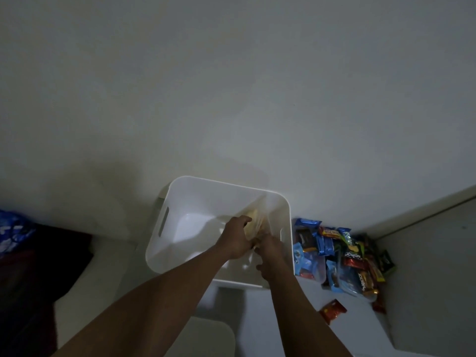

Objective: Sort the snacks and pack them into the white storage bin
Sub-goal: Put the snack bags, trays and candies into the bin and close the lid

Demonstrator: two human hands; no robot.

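The white storage bin [180, 202] stands on a pale surface against the wall. Both my hands reach down inside it at its right side. My left hand [238, 237] grips a pale yellow, clear-wrapped snack pack [253, 220] that leans against the bin's right wall. My right hand [270, 249] holds the same pack lower down, fingers curled at its edge. A heap of snack packets [342, 256] in blue, red and green wrappers lies on the surface just right of the bin. The rest of the bin's floor looks bare.
A lone red packet [332, 311] lies in front of the heap. A white lid or tray [206, 338] sits near the bottom edge. Dark fabric [38, 266] and a blue patterned item [13, 233] lie at the left. A wall corner closes the right side.
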